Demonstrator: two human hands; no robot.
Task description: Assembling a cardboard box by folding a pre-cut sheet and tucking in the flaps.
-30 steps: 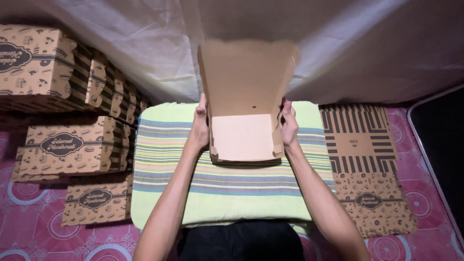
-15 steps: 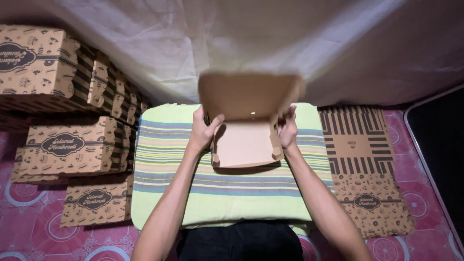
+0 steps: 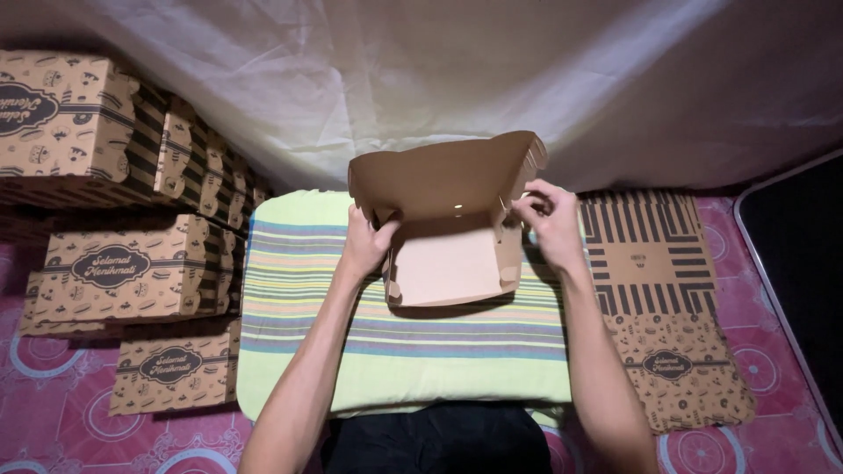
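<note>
The room is dim, lit from above the person's head. A white sheet (image 3: 457,79) hangs as a backdrop across the far side, creased and falling to the floor. The floor itself is covered with a pink mat (image 3: 53,377) printed with round patterns. In the middle lies a striped cushion (image 3: 395,342), pale green with bands of blue, yellow and pink, and it serves as the work surface in front of the person's dark-clothed lap.

On the cushion stands a half-formed cardboard box (image 3: 448,254), plain brown inside, its base resting on the stripes and its lid flap raised toward the sheet, leaning slightly forward over the tray. The tray holds nothing. The left hand (image 3: 367,241) has its grip closed on the box's left wall near the back corner, fingers tucked over the edge. The right hand (image 3: 549,219) pinches the right back corner where the lid's side tab meets the wall, fingertips closed on the cardboard.

To the left, finished boxes (image 3: 114,272) of the same printed brown card are stacked and lined up, lids shut, so whatever is inside cannot be seen; a higher row (image 3: 70,123) runs back toward the sheet, and one more box (image 3: 176,364) sits lowest on the mat. To the right of the cushion lies a pile of flat, unfolded blanks (image 3: 667,316), printed side up with dark stripes and small motifs, just beside the person's right forearm.
</note>
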